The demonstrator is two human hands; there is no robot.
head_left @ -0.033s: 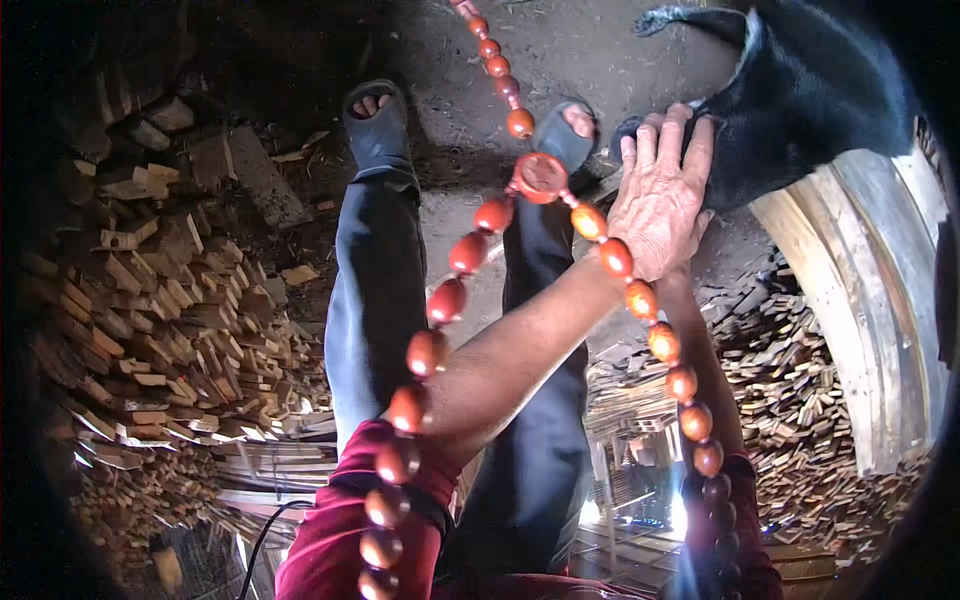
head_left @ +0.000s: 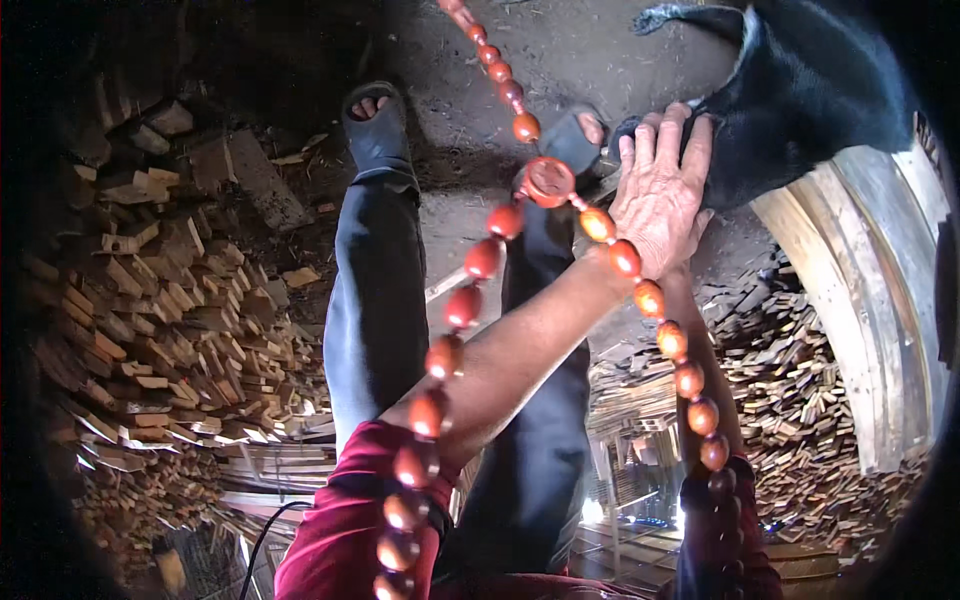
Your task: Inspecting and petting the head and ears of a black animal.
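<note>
My left hand lies flat with its fingers apart, fingertips against the edge of a black cloth-like mass at the upper right. Its forearm comes up from a dark red sleeve at the lower left. My right forearm rises from the lower right and ends under the left hand, so my right hand is hidden. A string of orange-red beads with a round pendant hangs in front of both arms.
My legs in dark trousers reach down to sandalled feet on a dirt floor. Stacks of small cut wood pieces fill the left, with more at the right. A curved pale wooden band runs under the black mass.
</note>
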